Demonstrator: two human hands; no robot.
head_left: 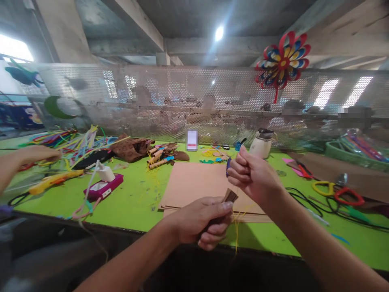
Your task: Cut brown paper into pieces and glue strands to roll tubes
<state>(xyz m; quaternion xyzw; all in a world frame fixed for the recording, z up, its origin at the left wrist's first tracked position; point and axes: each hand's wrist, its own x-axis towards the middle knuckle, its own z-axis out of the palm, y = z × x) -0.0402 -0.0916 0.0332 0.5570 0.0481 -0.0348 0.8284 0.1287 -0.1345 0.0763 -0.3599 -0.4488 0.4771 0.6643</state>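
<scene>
My left hand (209, 221) is closed around a small brown strip-like piece (231, 195), whose flat, fringed end sticks out above the thumb. Most of that piece is hidden in the palm. Thin yellow strings (236, 231) hang just right of these fingers. Higher and to the right, my right hand (247, 172) is curled shut; whatever it pinches cannot be made out. Right beside its fingers shows a dark blue object (228, 167), partly covered. Both hands are over a stack of tan cardboard sheets (194, 182) on the green table (133, 207).
Another person's hand (41, 154) reaches in at left, above a yellow-handled glue gun (54, 181). A purple power strip (105, 187) lies nearby. Behind are brown rolls with yellow string (161, 156), a phone (192, 140) and a white jug (261, 144). Scissors (348, 196) and black cables lie right.
</scene>
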